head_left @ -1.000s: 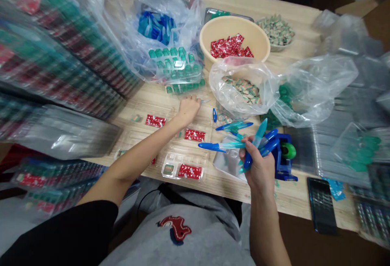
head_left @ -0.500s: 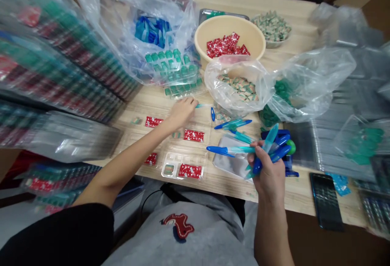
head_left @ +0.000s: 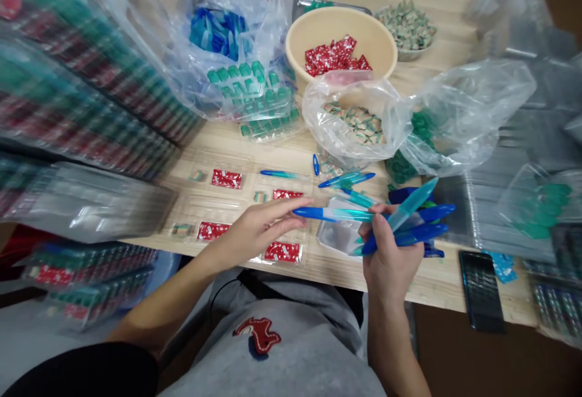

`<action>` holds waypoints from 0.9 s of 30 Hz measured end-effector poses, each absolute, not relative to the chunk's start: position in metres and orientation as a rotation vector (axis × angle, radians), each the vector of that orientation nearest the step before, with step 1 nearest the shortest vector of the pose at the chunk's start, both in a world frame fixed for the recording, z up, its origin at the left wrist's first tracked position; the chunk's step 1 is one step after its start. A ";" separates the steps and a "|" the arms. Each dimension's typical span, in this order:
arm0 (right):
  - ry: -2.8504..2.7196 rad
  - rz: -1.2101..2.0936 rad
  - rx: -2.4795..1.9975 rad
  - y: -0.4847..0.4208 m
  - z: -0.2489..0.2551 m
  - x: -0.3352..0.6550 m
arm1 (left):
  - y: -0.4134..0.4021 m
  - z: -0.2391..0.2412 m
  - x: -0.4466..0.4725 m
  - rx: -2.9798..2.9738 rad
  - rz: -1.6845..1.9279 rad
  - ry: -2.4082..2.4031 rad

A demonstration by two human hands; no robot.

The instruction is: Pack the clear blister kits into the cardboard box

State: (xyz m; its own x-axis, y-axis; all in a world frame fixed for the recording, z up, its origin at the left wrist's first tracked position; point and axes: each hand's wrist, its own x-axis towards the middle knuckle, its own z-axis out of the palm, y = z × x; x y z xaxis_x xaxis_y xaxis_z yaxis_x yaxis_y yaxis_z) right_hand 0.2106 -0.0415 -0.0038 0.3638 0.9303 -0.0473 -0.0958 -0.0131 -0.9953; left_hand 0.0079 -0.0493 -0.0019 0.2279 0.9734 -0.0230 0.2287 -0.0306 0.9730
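Note:
My right hand (head_left: 388, 257) is closed round a bunch of blue and teal pens (head_left: 404, 224) that fan out to the right and left. My left hand (head_left: 257, 227) reaches toward the blue tip of one pen sticking out of the bunch, fingers stretched and apart, touching or nearly touching it. Below my left hand lie clear plastic trays (head_left: 236, 203) with red packets (head_left: 226, 178) in their compartments. One pen (head_left: 277, 174) lies in a tray at the far side. More loose pens (head_left: 348, 180) rest on the table beside the trays.
A beige bowl (head_left: 386, 51) of red packets stands at the back, with a dish of green-white candies (head_left: 407, 24) beside it. Clear bags (head_left: 464, 118) hold more items. Stacks of filled trays (head_left: 82, 100) fill the left. A black phone (head_left: 481, 291) lies front right.
My left hand has left a pen in the far tray and drawn back toward the bunch in my right hand. The bunch has turned more sideways.

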 end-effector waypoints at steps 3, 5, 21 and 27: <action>-0.975 0.879 -1.296 -0.051 0.006 0.203 | -0.068 0.011 0.015 1.514 1.029 1.238; -1.045 0.827 -1.276 -0.058 0.013 0.202 | -0.072 0.013 0.016 1.544 1.081 1.240; -1.245 0.945 -1.397 -0.117 -0.033 0.207 | -0.121 -0.043 0.043 0.426 0.879 1.004; -1.422 1.005 -1.404 -0.124 -0.037 0.201 | -0.129 -0.058 0.031 0.508 0.742 1.129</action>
